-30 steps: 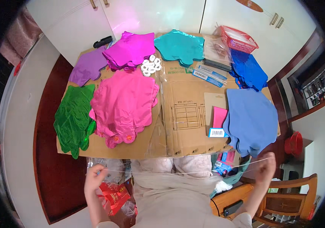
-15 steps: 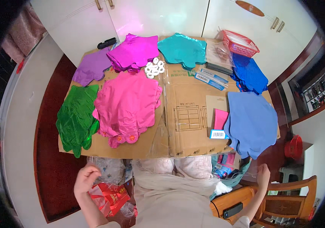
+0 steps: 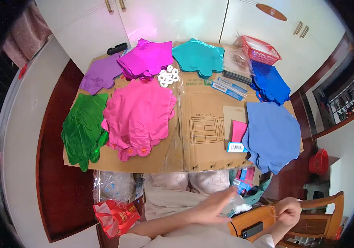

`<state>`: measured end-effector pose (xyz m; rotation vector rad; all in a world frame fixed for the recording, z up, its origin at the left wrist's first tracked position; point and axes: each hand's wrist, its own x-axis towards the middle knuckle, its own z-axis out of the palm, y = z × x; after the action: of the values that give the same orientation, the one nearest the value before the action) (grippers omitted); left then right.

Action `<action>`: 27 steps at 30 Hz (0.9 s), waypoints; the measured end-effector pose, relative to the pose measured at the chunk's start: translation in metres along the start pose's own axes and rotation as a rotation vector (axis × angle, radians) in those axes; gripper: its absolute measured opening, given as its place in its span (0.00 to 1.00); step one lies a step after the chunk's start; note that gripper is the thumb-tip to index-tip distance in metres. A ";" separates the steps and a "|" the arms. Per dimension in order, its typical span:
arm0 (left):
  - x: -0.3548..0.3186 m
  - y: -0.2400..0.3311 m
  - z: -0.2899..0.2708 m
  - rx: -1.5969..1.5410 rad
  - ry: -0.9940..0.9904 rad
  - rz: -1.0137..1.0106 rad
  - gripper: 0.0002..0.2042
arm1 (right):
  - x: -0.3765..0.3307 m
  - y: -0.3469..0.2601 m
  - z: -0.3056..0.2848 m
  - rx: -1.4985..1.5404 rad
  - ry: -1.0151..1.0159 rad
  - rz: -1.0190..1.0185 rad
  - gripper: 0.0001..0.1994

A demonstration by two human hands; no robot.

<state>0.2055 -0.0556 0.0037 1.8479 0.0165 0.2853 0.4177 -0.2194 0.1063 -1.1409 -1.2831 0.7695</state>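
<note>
My left hand [image 3: 215, 207] reaches across my lap toward the right, its fingers stretched out and partly blurred; nothing shows clearly in it. To the right, above the wooden chair, my right hand [image 3: 288, 211] is closed, with fingers curled in. A thin pale string [image 3: 261, 205] runs from it toward my left hand; its far end is hard to make out. Just beyond my left hand are a white bundle [image 3: 242, 206] and blue-and-pink packages [image 3: 245, 180]. On the cardboard, the closest stack to my right hand is the slate-blue foil balloons [image 3: 272, 136].
The cardboard [image 3: 203, 157] bears flat stacks of pink [image 3: 141, 115], green [image 3: 84, 124], purple [image 3: 100, 74], magenta [image 3: 148, 58], teal [image 3: 199, 58] and blue [image 3: 270, 82] balloons, plus white rings [image 3: 168, 76]. A red basket [image 3: 261, 51], red bag [image 3: 117, 217] and phone [image 3: 252, 229] surround it.
My left hand has swung from the far left across my lap to the right. My right hand has come lower and nearer, with the string trailing.
</note>
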 end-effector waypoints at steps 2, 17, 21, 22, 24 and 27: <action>0.016 0.015 0.017 -0.065 0.003 0.097 0.35 | 0.021 -0.005 0.007 -0.060 -0.313 0.067 0.08; -0.163 0.017 -0.123 -0.655 0.654 -0.148 0.09 | -0.064 0.069 -0.100 -0.257 1.459 0.187 0.09; -0.202 0.041 -0.173 -0.159 0.665 -0.191 0.05 | -0.127 0.113 -0.143 -0.331 1.775 0.415 0.11; -0.217 0.034 -0.185 -0.033 0.534 -0.228 0.06 | -0.152 0.129 -0.157 -0.354 1.729 0.465 0.12; -0.214 0.043 -0.187 -0.027 0.513 -0.496 0.06 | -0.190 0.158 -0.177 -0.397 1.636 0.558 0.13; -0.192 0.072 -0.188 0.295 0.505 -0.790 0.05 | -0.165 0.164 -0.154 -0.630 1.589 0.657 0.14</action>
<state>-0.0282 0.0707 0.0857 1.8563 1.1565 0.1843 0.5638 -0.3563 -0.0883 -2.0302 0.2855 -0.2850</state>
